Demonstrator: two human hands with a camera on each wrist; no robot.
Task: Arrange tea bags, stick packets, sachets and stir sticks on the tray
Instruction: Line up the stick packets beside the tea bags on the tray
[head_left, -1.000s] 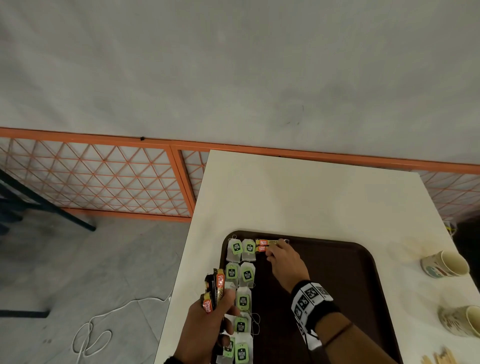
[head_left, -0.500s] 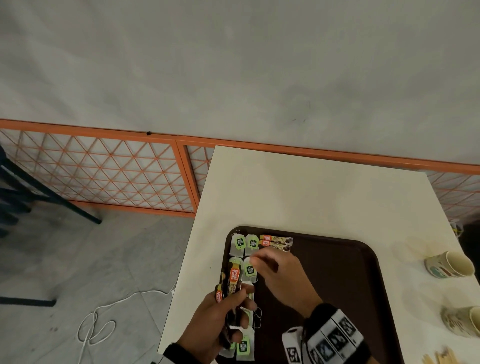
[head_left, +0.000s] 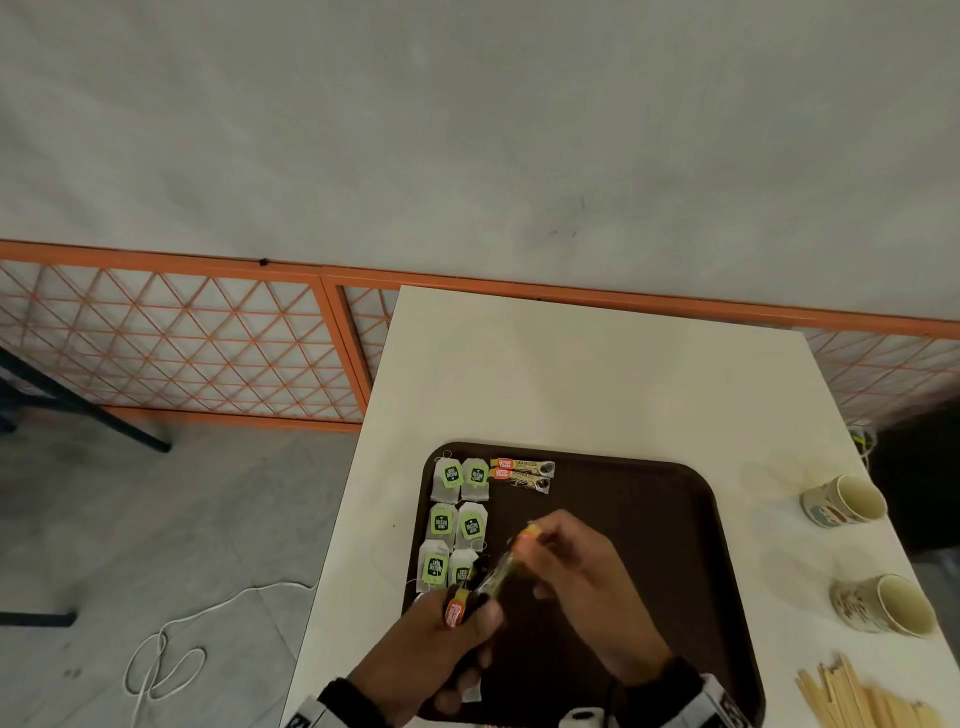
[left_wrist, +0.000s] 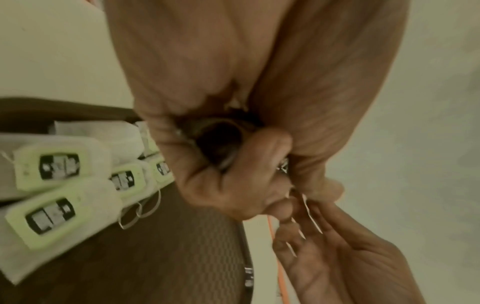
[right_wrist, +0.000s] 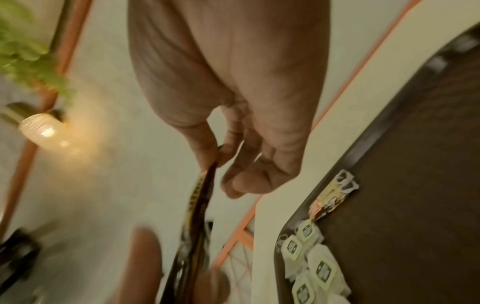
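Dim, even indoor light in the head view with bowed wide-angle edges, while both wrist views are motion-blurred and warm-tinted, a glowing lamp (right_wrist: 43, 131) flaring.

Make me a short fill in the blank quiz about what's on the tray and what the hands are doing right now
1. At the tray's far edge lie ___ stick packets side by side.
2. The right hand pinches one ___ drawn from the left hand's bundle.
3. The tea bags carry ___ tags.
4. The stir sticks lie on the ___, off the tray.

Missing words: two; stick packet; green; table
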